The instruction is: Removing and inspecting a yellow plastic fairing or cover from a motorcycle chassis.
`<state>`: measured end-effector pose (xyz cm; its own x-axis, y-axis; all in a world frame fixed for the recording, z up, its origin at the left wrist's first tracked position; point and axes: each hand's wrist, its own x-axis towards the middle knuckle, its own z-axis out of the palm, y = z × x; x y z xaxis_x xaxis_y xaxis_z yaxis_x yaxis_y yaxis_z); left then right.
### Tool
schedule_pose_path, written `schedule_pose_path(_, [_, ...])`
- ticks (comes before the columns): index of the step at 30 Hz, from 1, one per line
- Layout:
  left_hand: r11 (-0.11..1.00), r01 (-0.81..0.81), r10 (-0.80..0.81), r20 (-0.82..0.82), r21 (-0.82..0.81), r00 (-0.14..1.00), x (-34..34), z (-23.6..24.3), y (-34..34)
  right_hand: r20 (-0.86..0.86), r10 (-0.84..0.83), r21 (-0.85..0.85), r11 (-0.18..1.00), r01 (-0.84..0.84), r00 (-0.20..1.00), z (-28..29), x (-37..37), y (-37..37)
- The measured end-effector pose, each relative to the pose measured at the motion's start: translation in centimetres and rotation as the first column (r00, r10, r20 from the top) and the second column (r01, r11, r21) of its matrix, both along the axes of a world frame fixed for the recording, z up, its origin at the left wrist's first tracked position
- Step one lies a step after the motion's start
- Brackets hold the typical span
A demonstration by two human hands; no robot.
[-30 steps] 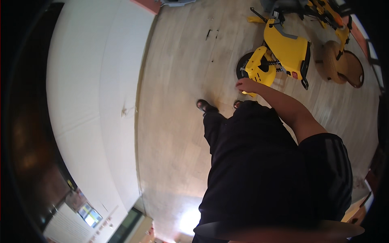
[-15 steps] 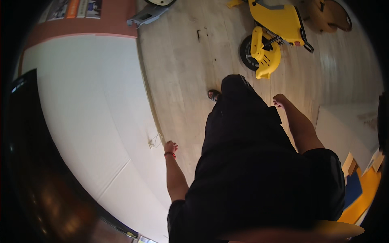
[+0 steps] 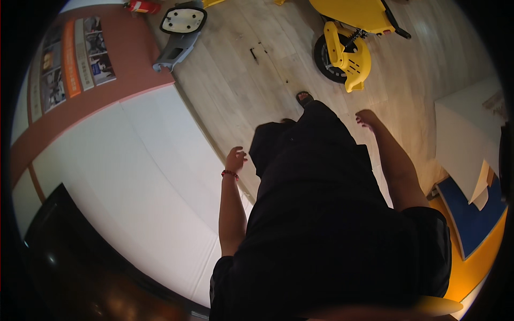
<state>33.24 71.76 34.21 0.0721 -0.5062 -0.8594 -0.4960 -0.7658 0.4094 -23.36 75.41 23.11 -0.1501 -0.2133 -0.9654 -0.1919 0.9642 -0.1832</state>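
Presently, in the head view, the left hand [image 3: 236,158] hangs released, fingers loosely curled, near the white panel [image 3: 134,155] left of centre; the right hand [image 3: 365,119], likewise released, hangs below the yellow scooter [image 3: 360,60] at upper right.

The top edge cuts off the yellow scooter [image 3: 348,13] and the red cylinder [image 3: 143,6]. Black trousers [image 3: 316,139] nearly hide one foot [image 3: 288,121]. The right hand [image 3: 366,119] turns its palm out of sight, its fingers too small to read clearly. A blurred shape [image 3: 439,305], impossible to identify, crosses the picture's lower edge.
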Motion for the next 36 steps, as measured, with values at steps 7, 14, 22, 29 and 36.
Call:
schedule_pose_path(7, [0.984, -0.009, 0.009, 0.003, 0.18, 1.0, 7.1, -2.5, -6.6, -0.016, -0.177, -0.126, 0.977, 0.173, 0.984, 3.4, 5.0, -4.4])
schedule_pose_path(14, [0.957, 0.241, -0.241, -0.016, 0.163, 0.97, 12.4, -5.1, -18.4, -0.155, -0.416, 0.03, 0.905, 0.425, 0.896, -0.1, 13.3, 2.9])
schedule_pose_path(22, [0.932, 0.324, -0.333, 0.028, 0.165, 0.943, 22.0, -6.8, -31.4, 0.007, -0.358, 0.202, 0.915, 0.349, 0.934, 2.6, 32.8, 4.0])
schedule_pose_path(29, [0.905, 0.412, -0.416, 0.013, 0.103, 0.909, 16.8, -6.3, -40.9, -0.172, -0.653, 0.272, 0.689, 0.672, 0.738, 5.3, 36.7, 4.7])
schedule_pose_path(36, [0.744, 0.668, -0.668, -0.035, -0.008, 0.744, 9.7, -3.6, -44.3, -0.04, -0.693, 0.063, 0.717, 0.694, 0.72, 0.6, 35.4, -3.9])
